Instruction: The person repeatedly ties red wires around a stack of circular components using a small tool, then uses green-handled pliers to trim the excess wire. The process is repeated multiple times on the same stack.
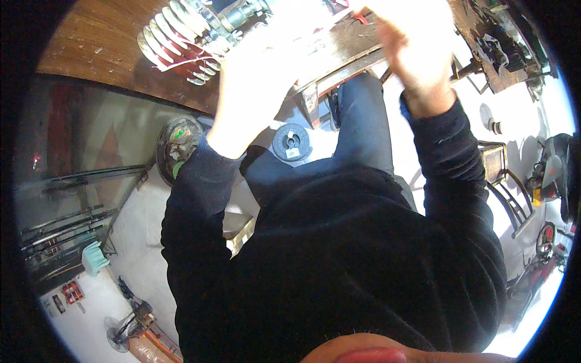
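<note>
My left hand (257, 81) reaches over the near edge of the wooden workbench (103, 42), its fingers washed out by strong glare. Just left of it lies a metal part with pale, curved, coil-like ribs (172, 36) and some red between them. A grey cylindrical piece (242, 13) adjoins the ribs, and a thin pale strand (181, 62) crosses in front of them. My right hand (417, 45) is raised at the bench's right side, bright and smeared. Near its fingers is a small red thing (361, 17). What either hand holds, if anything, is lost in the glare.
Under the bench are a black spool (292, 143) and a round bin (180, 142) holding scraps. Another cluttered bench (502, 54) stands at far right, with a chair (508, 193) and a motorcycle (538, 266) behind. A fan (118, 333) is at lower left.
</note>
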A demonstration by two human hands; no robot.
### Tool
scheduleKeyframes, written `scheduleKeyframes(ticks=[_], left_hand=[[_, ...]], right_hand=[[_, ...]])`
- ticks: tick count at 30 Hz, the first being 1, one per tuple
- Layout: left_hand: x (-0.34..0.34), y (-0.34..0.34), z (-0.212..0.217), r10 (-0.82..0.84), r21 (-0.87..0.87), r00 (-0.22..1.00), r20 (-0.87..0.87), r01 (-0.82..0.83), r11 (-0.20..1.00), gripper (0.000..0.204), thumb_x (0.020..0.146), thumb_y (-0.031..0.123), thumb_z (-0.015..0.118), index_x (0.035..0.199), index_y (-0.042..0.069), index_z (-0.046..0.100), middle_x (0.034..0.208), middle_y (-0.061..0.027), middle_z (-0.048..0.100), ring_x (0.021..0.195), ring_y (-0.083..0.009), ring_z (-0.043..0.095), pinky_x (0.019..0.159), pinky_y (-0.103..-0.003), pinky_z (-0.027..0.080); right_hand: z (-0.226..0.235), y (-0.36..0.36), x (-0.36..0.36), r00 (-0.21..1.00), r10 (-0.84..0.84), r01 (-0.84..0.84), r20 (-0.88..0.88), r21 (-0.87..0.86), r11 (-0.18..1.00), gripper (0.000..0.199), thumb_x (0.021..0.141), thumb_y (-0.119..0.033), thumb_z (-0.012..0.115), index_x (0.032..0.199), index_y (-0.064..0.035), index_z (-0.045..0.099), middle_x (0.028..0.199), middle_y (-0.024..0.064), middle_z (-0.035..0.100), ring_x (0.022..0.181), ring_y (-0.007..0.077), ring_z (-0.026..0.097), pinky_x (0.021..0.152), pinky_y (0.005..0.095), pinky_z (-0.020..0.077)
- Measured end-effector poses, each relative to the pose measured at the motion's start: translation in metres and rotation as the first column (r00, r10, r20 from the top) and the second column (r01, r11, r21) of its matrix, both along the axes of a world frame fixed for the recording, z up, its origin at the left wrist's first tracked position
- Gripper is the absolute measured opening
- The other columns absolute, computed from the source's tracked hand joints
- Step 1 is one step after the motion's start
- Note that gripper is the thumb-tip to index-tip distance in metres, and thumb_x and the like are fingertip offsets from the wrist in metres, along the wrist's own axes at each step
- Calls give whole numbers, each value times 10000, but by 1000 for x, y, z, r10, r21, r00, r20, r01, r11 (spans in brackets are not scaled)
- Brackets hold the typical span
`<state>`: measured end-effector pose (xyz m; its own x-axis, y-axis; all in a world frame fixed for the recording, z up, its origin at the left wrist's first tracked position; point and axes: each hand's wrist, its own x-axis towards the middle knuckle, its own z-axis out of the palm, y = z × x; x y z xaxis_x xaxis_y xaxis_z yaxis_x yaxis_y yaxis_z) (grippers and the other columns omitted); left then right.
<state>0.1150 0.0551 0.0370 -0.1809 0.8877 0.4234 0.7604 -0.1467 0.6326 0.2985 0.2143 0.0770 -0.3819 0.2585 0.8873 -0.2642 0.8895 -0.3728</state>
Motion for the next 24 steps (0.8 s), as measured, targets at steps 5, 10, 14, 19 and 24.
scheduleKeyframes(ticks=[5, 10, 14, 19, 24], left_hand=[[-22, -24, 2, 32, 93, 999, 17, -33, 995, 169, 1016, 181, 602, 1015, 16, 640, 763, -98, 704, 514, -71, 454, 497, -218, 360], [-30, -38, 2, -10, 70, 772, 636, -45, 997, 164, 1024, 151, 594, 1024, -9, 632, 841, -124, 703, 615, -137, 618, 502, -238, 390], [-29, -40, 5, -67, 112, 736, 674, -12, 994, 183, 1027, 161, 581, 1040, -13, 637, 912, -108, 681, 729, -180, 685, 511, -243, 423], [-24, -36, 7, -93, 126, 601, 794, -13, 992, 181, 1026, 158, 576, 1054, -6, 649, 911, -102, 683, 754, -175, 687, 510, -239, 416], [-19, -34, 14, -69, 138, 741, 668, -32, 990, 172, 1019, 159, 593, 1025, 1, 661, 835, -84, 676, 678, -145, 656, 507, -224, 394]], right_hand=[[29, 98, 50, 899, 98, -382, -428, -653, 654, 230, 1027, -219, 563, 1101, -18, 645, 894, 63, 667, 736, 162, 628, 657, 303, 531], [13, 165, 91, 942, -47, -215, -333, -702, 679, 105, 992, -156, 596, 946, -68, 631, 814, 29, 625, 713, 151, 617, 625, 280, 510], [-43, 170, 73, 989, -128, 142, 74, -711, 689, 98, 963, -154, 629, 990, -75, 682, 889, 52, 689, 730, 129, 624, 630, 268, 492], [-103, 161, 9, 955, 234, -24, 184, -734, 678, 318, 1013, -274, 553, 1050, 7, 697, 845, 152, 740, 713, 300, 716, 629, 426, 571], [-49, 127, -24, 709, -605, 521, 362, 310, 795, 262, 974, -211, 661, 1083, 25, 701, 952, 137, 749, 824, 251, 733, 705, 398, 580]])
